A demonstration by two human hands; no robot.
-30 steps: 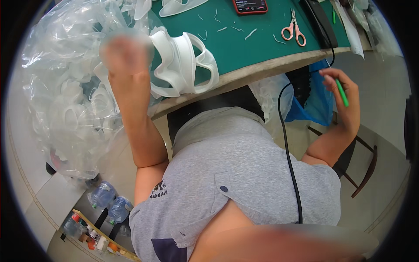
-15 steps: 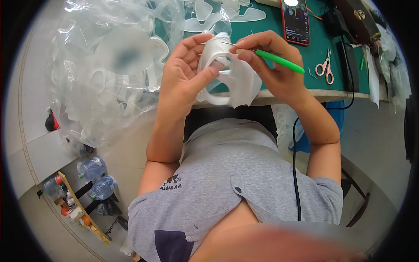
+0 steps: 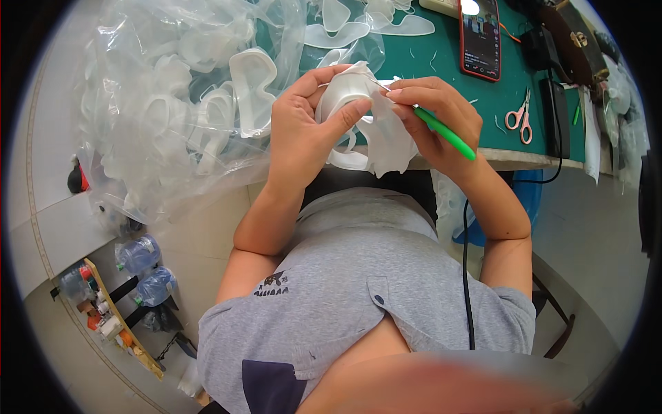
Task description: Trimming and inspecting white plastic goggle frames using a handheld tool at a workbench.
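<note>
My left hand (image 3: 301, 125) is closed around a whitish, rubbery moulded piece (image 3: 383, 146) with large rounded openings. The left thumb presses on its near face, and the other fingers are partly hidden behind it. In my right hand (image 3: 448, 117) is a slim tool with a green handle (image 3: 449, 135), pinched near its front end. Its thin metal tip lies at the upper right edge of the piece; the exact shape of the tip is too small to tell. A loose, wavy-edged part of the piece hangs down between my hands, over the table's front edge.
Clear plastic bags (image 3: 165, 124) full of similar white pieces cover the left. More pieces (image 3: 336, 33) lie behind my hands on the green mat (image 3: 441, 45). To the right are a phone (image 3: 480, 38), pink-handled scissors (image 3: 518, 121) and a black power strip (image 3: 556, 117) with a cable.
The white piece has turned a little in my left hand. The tool's handle tilts more steeply, and its tip has shifted to the right edge of the piece. Both hands keep their hold.
</note>
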